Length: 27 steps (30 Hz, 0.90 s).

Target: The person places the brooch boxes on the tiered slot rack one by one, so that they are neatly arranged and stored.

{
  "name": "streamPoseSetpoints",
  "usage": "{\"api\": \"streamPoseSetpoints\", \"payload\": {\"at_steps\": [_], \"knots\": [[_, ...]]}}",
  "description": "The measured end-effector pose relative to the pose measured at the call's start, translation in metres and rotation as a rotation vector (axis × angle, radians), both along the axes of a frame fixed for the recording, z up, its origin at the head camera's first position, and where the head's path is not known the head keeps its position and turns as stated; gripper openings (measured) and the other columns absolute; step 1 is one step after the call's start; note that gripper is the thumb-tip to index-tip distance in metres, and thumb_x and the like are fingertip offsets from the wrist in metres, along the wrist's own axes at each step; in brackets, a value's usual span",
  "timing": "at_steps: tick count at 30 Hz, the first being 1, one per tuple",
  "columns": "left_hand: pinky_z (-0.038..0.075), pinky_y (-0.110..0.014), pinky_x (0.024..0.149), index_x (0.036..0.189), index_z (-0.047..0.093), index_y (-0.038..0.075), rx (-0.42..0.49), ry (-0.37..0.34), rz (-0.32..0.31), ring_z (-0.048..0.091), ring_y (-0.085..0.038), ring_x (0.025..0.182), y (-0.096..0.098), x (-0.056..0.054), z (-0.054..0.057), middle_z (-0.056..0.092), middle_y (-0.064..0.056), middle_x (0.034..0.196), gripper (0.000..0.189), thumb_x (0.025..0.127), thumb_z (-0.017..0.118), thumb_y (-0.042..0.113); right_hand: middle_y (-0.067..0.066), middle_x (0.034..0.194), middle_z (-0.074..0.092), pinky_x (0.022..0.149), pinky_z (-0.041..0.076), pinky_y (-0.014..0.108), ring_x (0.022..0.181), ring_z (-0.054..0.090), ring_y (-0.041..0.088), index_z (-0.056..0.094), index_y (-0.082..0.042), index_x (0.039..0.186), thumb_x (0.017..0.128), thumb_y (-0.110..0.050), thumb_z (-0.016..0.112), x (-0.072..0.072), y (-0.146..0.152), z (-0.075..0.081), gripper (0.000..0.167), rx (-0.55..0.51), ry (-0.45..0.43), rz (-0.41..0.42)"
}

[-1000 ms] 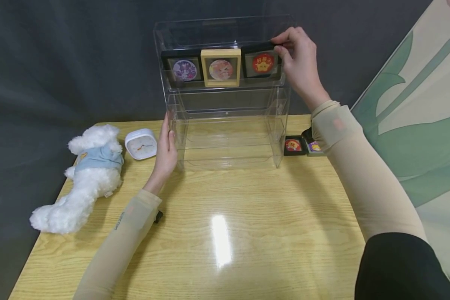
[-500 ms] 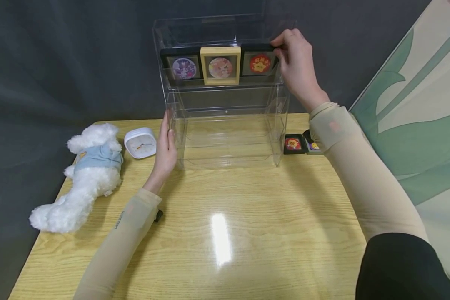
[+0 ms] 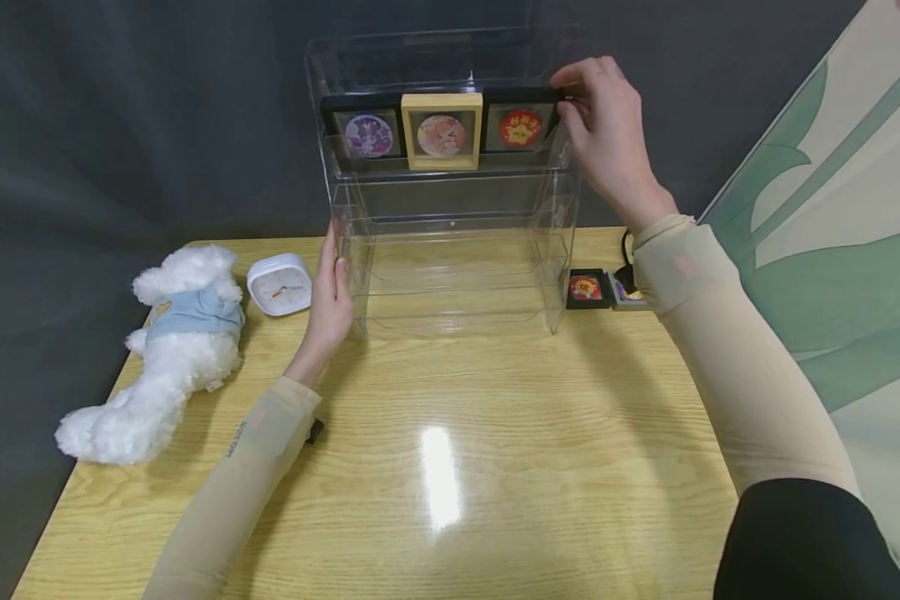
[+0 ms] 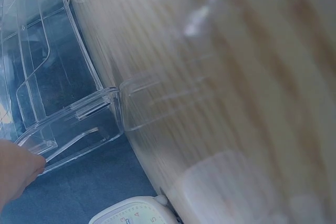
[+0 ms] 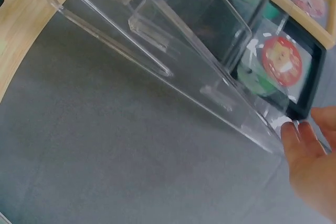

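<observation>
A clear acrylic display rack (image 3: 461,325) stands near the back of the table. On its top tier sit a black frame (image 3: 330,125) with a purple round badge, a cream frame (image 3: 442,164) with a pink one, and a black frame (image 3: 521,94) with a red star badge. My right hand (image 3: 607,137) is at that last frame's upper right corner, thumb and fingers slightly apart; the right wrist view shows the fingertips right at the corner. My left hand (image 3: 330,304) touches the rack's left side, fingers straight along the panel (image 4: 79,135).
Right of the rack lie a small black frame (image 3: 587,303) with a red badge and another frame (image 3: 630,303) partly behind my sleeve. On the left are a white alarm clock (image 3: 279,286) and a white plush toy (image 3: 183,358) in blue clothing. Dark cloth (image 3: 120,108) hangs behind.
The red star frame has gone from tilted to level beside the cream frame. My right hand has since shifted slightly right, off its top edge. My left hand stays on the rack.
</observation>
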<state>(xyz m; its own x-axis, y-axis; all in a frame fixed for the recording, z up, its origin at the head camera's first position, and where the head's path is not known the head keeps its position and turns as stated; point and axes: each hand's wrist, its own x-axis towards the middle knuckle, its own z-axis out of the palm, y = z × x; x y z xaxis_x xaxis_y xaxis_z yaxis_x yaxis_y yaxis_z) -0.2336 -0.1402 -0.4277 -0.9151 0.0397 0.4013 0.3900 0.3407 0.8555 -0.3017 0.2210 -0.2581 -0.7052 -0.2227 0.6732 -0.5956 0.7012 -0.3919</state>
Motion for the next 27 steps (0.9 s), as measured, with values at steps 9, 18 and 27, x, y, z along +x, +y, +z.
{"api": "streamPoseSetpoints", "payload": {"at_steps": [9, 18, 27], "knots": [[0.011, -0.033, 0.131, 0.168, 0.009, -0.009, -0.003, 0.019, 0.005, 0.011, -0.036, 0.162, 0.004, -0.005, 0.007, 0.010, -0.023, 0.176, 0.054, 0.117, 0.023, 0.002, 0.012, 0.133, 0.067, 0.109, 0.050, 0.024, 0.124, 0.064, 0.017, 0.065, 0.001, 0.137, 0.112, -0.013, 0.054, 0.024, 0.049, -0.005, 0.030, -0.121, -0.027, -0.139], [0.011, -0.032, 0.131, 0.170, 0.011, -0.003, -0.027, 0.014, 0.011, 0.012, -0.032, 0.163, 0.001, -0.008, 0.005, 0.011, -0.019, 0.177, 0.055, 0.117, 0.024, 0.005, 0.017, 0.134, 0.066, 0.104, 0.048, 0.019, 0.107, 0.056, -0.006, 0.064, 0.001, 0.141, 0.112, -0.026, 0.054, 0.036, 0.129, -0.068, 0.041, -0.107, -0.354, -0.254], [0.012, -0.029, 0.130, 0.171, 0.014, 0.000, 0.002, 0.017, 0.008, 0.013, -0.028, 0.163, -0.001, -0.004, 0.001, 0.013, -0.015, 0.177, 0.055, 0.117, 0.025, 0.004, 0.033, 0.127, 0.067, 0.072, 0.036, 0.001, 0.109, 0.071, 0.037, 0.066, 0.008, 0.134, 0.112, -0.018, 0.058, 0.050, 0.172, -0.135, 0.035, 0.101, -0.538, -0.136]]}}
